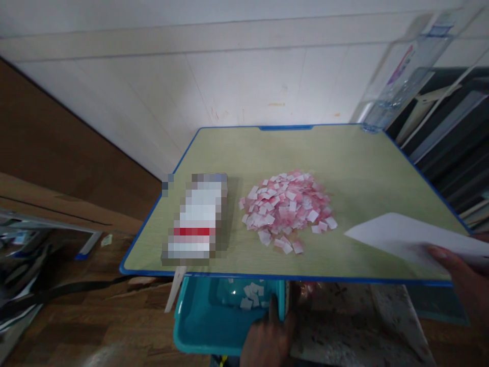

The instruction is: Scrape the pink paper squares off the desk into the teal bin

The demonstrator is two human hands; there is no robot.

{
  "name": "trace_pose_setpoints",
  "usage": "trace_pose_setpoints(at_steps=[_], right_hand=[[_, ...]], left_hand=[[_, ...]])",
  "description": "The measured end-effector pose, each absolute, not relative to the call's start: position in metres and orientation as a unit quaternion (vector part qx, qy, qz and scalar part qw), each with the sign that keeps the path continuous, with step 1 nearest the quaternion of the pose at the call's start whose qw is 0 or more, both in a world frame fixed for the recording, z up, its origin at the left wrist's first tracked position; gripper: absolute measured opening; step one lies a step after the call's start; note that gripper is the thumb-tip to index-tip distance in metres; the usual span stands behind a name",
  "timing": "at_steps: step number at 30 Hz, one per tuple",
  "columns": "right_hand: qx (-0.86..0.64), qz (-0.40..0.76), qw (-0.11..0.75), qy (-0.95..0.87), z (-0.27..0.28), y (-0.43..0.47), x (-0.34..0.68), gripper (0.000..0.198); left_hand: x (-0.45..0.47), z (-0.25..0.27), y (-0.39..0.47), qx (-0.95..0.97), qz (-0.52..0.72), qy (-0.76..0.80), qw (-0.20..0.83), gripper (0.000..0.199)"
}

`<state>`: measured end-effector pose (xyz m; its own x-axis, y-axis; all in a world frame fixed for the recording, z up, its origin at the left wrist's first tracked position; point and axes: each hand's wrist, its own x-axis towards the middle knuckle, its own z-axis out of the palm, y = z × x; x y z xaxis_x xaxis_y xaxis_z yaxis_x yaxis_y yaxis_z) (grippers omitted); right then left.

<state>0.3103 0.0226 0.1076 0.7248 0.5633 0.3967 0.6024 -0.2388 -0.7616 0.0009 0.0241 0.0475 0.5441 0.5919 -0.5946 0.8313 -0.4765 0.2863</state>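
Note:
My left hand (267, 339) grips the right rim of a teal plastic basin (214, 331), with fingers on both sides of the rim. Several small paper pieces (252, 295) lie inside the basin, which sits partly under the table's front edge. At the right, my right hand (458, 275) is closed on a white sheet of paper (397, 237), its pointed end reaching left over the tabletop. Left of that sheet, a heap of small pink and white paper squares (288, 204) lies mid-table, touched by neither hand.
The low table (344, 158) has a blue edge and backs onto a white wall (244, 86). A blurred-out box-like object (198, 214) lies on its left side. A clear plastic bottle (397, 86) stands at the back right corner. Brown furniture (69, 137) is at left.

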Motion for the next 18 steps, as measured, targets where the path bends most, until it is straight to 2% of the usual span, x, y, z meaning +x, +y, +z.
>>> trace_pose_setpoints(at_steps=[5, 10, 14, 18], right_hand=[[-0.792, -0.011, 0.454, -0.408, 0.102, 0.032, 0.315, 0.035], [-0.778, 0.006, 0.449, -0.440, 0.096, 0.031, 0.320, 0.031], [-0.767, 0.028, 0.430, -0.476, 0.101, 0.023, 0.317, 0.029], [-0.753, 0.046, 0.416, -0.507, 0.107, 0.022, 0.314, 0.026]], left_hand=[[0.000, 0.047, 0.024, 0.819, -0.229, 0.442, 0.285, 0.073], [0.001, 0.047, 0.022, 0.808, -0.230, 0.447, 0.308, 0.087], [0.002, 0.055, 0.022, 0.798, -0.260, 0.444, 0.314, 0.078], [0.002, 0.061, 0.024, 0.800, -0.262, 0.440, 0.312, 0.077]])
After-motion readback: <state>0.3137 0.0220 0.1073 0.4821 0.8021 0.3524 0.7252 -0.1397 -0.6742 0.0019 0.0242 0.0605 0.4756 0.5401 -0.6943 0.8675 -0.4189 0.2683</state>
